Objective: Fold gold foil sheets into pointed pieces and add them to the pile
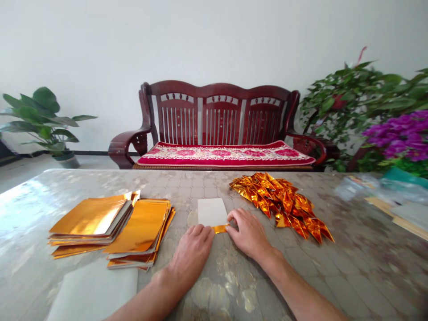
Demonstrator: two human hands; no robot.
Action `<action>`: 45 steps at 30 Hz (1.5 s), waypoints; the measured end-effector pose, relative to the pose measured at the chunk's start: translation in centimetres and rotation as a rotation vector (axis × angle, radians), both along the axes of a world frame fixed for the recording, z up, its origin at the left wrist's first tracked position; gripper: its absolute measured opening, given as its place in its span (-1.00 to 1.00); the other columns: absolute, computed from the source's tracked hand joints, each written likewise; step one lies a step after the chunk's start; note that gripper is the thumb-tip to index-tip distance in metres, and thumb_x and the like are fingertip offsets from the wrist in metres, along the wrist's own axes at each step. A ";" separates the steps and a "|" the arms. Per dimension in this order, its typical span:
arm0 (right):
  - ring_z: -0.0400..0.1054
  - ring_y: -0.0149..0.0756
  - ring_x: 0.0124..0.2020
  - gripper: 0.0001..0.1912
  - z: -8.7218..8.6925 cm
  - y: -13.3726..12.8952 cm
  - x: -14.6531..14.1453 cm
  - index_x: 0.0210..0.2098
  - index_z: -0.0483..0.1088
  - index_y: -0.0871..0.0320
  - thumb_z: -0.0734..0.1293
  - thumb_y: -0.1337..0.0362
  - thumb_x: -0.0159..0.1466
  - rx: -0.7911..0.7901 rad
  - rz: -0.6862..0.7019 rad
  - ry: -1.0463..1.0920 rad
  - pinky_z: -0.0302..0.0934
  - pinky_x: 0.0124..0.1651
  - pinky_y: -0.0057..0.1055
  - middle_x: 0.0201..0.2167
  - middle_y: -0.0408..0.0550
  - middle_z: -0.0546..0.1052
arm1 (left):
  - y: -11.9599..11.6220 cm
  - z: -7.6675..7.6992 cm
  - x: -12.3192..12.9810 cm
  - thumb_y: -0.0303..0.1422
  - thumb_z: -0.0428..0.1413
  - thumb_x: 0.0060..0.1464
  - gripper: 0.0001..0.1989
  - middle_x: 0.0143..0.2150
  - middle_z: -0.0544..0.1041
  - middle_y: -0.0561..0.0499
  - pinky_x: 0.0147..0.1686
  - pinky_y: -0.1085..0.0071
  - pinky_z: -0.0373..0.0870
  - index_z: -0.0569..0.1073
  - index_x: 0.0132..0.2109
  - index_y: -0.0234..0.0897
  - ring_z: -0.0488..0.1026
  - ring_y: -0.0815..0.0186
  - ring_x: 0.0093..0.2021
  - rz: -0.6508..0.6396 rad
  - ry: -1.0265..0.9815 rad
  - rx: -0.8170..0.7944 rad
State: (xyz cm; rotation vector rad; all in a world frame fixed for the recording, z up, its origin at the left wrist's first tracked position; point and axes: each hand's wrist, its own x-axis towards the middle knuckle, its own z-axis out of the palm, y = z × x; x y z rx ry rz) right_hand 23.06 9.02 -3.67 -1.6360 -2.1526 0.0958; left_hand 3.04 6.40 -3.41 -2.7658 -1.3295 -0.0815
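A sheet of foil paper lies pale side up on the table, and its near edge is folded over into a narrow gold strip. My left hand is closed at the left end of that strip, its fingers curled and pressed down. At the right end, my right hand pinches the fold between thumb and forefinger. Two stacks of gold foil paper lie to the left of my hands. To the right is a heap of folded gold foil pieces with pointed ends.
A pale sheet lies at the front left of the patterned table. Clear plastic bags and flat packs are at the right edge. Beyond stand a wooden bench, a potted plant and purple flowers.
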 end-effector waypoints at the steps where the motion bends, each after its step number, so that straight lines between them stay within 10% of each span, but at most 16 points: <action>1: 0.29 -0.26 -0.18 -0.91 0.1 0.0 0.0 -0.26 0.39 0.09 0.37 0.33 0.23 0.021 0.025 -0.023 0.04 -0.13 -0.36 -0.25 -0.13 0.47 | -0.3 -0.1 0.2 -0.51 0.02 0.23 -0.73 -0.03 0.51 -0.13 -0.05 0.21 0.43 0.43 0.06 -0.31 0.43 0.12 -0.04 0.012 0.016 0.007; 11: 0.24 -0.25 -0.17 -0.74 0.6 -1.0 -0.6 -0.11 0.51 0.01 0.19 0.34 0.41 0.087 0.384 -0.178 0.03 -0.09 -0.31 -0.28 -0.08 0.47 | -1.3 -0.7 0.8 -0.58 -0.05 0.20 -0.59 0.09 0.49 -0.22 0.02 0.17 0.38 0.35 0.17 -0.33 0.43 0.10 0.07 0.052 -0.041 0.060; 29: 0.27 -0.26 -0.20 -0.72 0.3 -1.0 -0.5 -0.11 0.53 0.03 0.21 0.40 0.36 0.092 0.374 -0.191 0.05 -0.14 -0.32 -0.28 -0.06 0.47 | 1.4 -0.6 -2.1 -0.25 0.04 0.24 -0.82 -0.15 0.49 -0.04 -0.06 0.31 0.28 0.49 -0.12 -0.18 0.42 0.18 -0.06 0.400 -0.397 -0.062; 45: 0.26 -0.25 -0.22 -0.70 0.4 -1.1 -0.7 -0.13 0.54 0.02 0.21 0.42 0.33 0.072 0.347 -0.218 0.04 -0.17 -0.31 -0.31 -0.07 0.45 | 2.4 0.1 -1.9 -0.21 0.04 0.23 -0.74 -0.28 0.47 -0.04 -0.17 0.31 0.19 0.47 -0.37 -0.22 0.41 0.18 -0.17 0.462 -0.271 -0.013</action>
